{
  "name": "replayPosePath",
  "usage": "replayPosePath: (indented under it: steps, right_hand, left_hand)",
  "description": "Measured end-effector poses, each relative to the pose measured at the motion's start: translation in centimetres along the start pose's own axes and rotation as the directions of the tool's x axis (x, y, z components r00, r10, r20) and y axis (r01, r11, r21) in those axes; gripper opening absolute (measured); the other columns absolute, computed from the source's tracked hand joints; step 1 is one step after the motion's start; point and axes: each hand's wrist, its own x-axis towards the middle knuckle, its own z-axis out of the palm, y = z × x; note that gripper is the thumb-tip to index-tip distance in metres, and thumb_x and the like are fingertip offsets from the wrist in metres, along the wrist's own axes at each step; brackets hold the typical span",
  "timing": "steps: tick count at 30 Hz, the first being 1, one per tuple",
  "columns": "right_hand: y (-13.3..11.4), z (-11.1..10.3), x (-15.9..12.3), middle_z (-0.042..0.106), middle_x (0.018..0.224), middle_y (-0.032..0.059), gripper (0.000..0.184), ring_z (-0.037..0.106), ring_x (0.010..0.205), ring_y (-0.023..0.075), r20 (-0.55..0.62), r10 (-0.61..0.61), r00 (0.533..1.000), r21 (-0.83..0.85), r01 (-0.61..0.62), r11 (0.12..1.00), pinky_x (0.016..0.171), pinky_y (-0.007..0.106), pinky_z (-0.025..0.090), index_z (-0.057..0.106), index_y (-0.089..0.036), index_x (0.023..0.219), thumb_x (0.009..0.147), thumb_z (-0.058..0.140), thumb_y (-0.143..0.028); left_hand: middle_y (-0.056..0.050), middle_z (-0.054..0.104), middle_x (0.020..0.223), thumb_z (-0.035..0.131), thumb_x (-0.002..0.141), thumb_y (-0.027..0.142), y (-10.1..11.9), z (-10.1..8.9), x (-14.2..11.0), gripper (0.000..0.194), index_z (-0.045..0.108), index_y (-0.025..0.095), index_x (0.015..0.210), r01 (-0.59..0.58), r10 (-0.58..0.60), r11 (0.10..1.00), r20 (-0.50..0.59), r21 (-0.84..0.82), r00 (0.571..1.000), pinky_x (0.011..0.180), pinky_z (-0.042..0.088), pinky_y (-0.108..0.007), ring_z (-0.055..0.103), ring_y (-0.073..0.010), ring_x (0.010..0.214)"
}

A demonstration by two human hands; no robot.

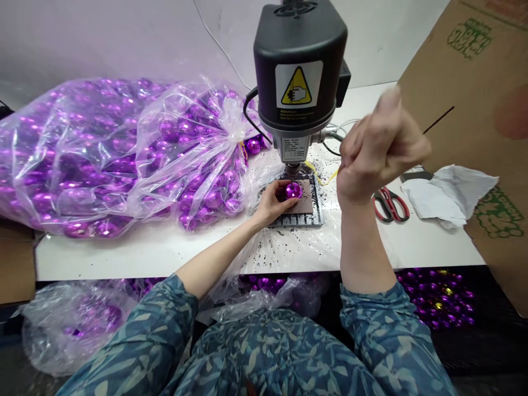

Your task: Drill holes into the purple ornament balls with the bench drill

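Note:
Under the spindle of a black drill press (299,71), my left hand (272,202) steadies a shiny purple faceted ball (294,190) between thumb and fingers. The ball rests on a brown board (303,206) on the grey metal base (317,217), with a small hole or dark spot on its top. My right hand (377,148) is raised to the right of the machine head, closed in a fist around the press's feed lever. A thin dark rod (439,119) sticks out beyond that hand; the gripped part itself is hidden.
A large clear bag (82,154) of purple balls fills the left side of the white table (124,261). Red-and-black scissors (391,204) and crumpled white paper (447,192) lie right. A cardboard box (474,110) stands far right. Dark shavings surround the base. More purple balls (437,300) sit below the edge.

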Motion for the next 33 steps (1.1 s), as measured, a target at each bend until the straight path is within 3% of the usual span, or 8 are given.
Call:
replayPosePath:
  steps: [5, 8, 12, 16, 19, 24, 28, 33]
  right_hand:
    - [-0.5, 2.1, 3.8, 0.028, 0.042, -0.0075, 0.065, 0.027, 0.036, 0.0053, 0.049, 0.082, 0.995, 0.141, -0.088, 0.986, 0.043, 0.031, 0.026, 0.031, -0.024, 0.051, 0.081, 0.059, -0.075]
    - [-0.4, 2.3, 4.1, 0.028, 0.043, -0.0077, 0.066, 0.026, 0.036, 0.0045, 0.062, 0.091, 0.994, 0.180, -0.101, 0.978, 0.045, 0.031, 0.023, 0.033, -0.022, 0.050, 0.078, 0.062, -0.074]
    - [-0.7, 2.1, 3.7, 0.029, 0.045, -0.0078, 0.065, 0.029, 0.038, 0.0029, 0.050, 0.126, 0.991, 0.187, -0.134, 0.973, 0.049, 0.029, 0.024, 0.034, -0.021, 0.050, 0.077, 0.064, -0.072]
    - [-0.7, 2.3, 3.7, 0.027, 0.043, -0.0084, 0.066, 0.028, 0.037, 0.0032, 0.024, 0.141, 0.990, 0.188, -0.143, 0.972, 0.048, 0.029, 0.023, 0.033, -0.022, 0.050, 0.075, 0.064, -0.074]
    - [-0.6, 2.5, 3.7, 0.026, 0.042, -0.0086, 0.065, 0.025, 0.035, 0.0037, -0.017, 0.098, 0.995, 0.214, -0.092, 0.972, 0.046, 0.032, 0.022, 0.033, -0.023, 0.048, 0.076, 0.066, -0.072]
    - [-0.7, 2.4, 3.6, 0.026, 0.043, -0.0086, 0.064, 0.026, 0.034, 0.0049, -0.012, 0.102, 0.995, 0.193, -0.098, 0.976, 0.045, 0.033, 0.023, 0.034, -0.024, 0.049, 0.078, 0.065, -0.072]
    - [-0.5, 2.3, 3.5, 0.025, 0.043, -0.0089, 0.064, 0.026, 0.034, 0.0049, -0.004, 0.070, 0.998, 0.193, -0.067, 0.979, 0.045, 0.032, 0.028, 0.033, -0.024, 0.049, 0.081, 0.064, -0.070]
    - [-0.2, 2.2, 3.4, 0.024, 0.044, -0.0091, 0.066, 0.025, 0.034, 0.0051, -0.008, 0.052, 0.999, 0.147, -0.050, 0.988, 0.043, 0.033, 0.027, 0.033, -0.026, 0.050, 0.084, 0.059, -0.076]
  left_hand:
    - [-0.007, 0.073, 0.107, 0.091, 0.077, 0.025, 2.1, -1.1, -1.9, 0.048, 0.060, 0.019, 0.114, 0.052, -0.044, 0.997, -0.138, 0.053, 0.989, 0.084, 0.058, -0.035, 0.071, -0.0205, 0.096]
    - [-0.005, 0.072, 0.100, 0.089, 0.078, 0.032, 4.1, -3.6, -5.9, 0.041, 0.062, 0.020, 0.107, 0.012, -0.028, 0.991, 0.119, 0.131, 0.993, 0.073, 0.055, -0.031, 0.068, -0.0192, 0.086]
    - [-0.001, 0.072, 0.090, 0.092, 0.075, 0.034, 5.5, -6.6, -13.4, 0.033, 0.069, 0.025, 0.097, -0.233, 0.016, 0.951, 0.724, 0.201, 0.689, 0.066, 0.051, -0.030, 0.066, -0.0203, 0.078]
    - [-0.002, 0.073, 0.090, 0.078, 0.090, 0.031, 4.8, -7.4, -16.7, 0.010, 0.071, 0.031, 0.098, -0.371, 0.035, 0.893, 0.784, 0.253, 0.620, 0.070, 0.055, -0.034, 0.069, -0.0223, 0.079]
    - [-0.006, 0.076, 0.100, 0.058, 0.101, 0.027, 3.7, -7.9, -12.9, 0.016, 0.072, 0.032, 0.108, -0.353, 0.123, 0.914, 0.696, 0.198, 0.707, 0.085, 0.061, -0.039, 0.073, -0.0230, 0.092]
    - [-0.010, 0.074, 0.102, 0.052, 0.094, 0.014, 1.2, -9.1, 1.1, 0.021, 0.068, 0.024, 0.103, -0.268, 0.164, 0.895, 0.295, 0.357, 0.941, 0.091, 0.060, -0.044, 0.070, -0.0246, 0.095]
    - [-0.019, 0.071, 0.112, 0.065, 0.087, 0.012, -0.8, -9.7, 9.2, 0.012, 0.068, 0.018, 0.097, -0.116, 0.045, 0.790, 0.133, 0.601, 0.990, 0.110, 0.051, -0.054, 0.065, -0.0361, 0.119]
    - [-0.033, 0.065, 0.130, 0.074, 0.080, 0.013, -2.3, -10.8, 11.4, 0.022, 0.069, 0.010, 0.101, 0.126, -0.080, 0.644, -0.097, 0.754, 0.992, 0.118, 0.037, -0.070, 0.049, -0.0521, 0.142]
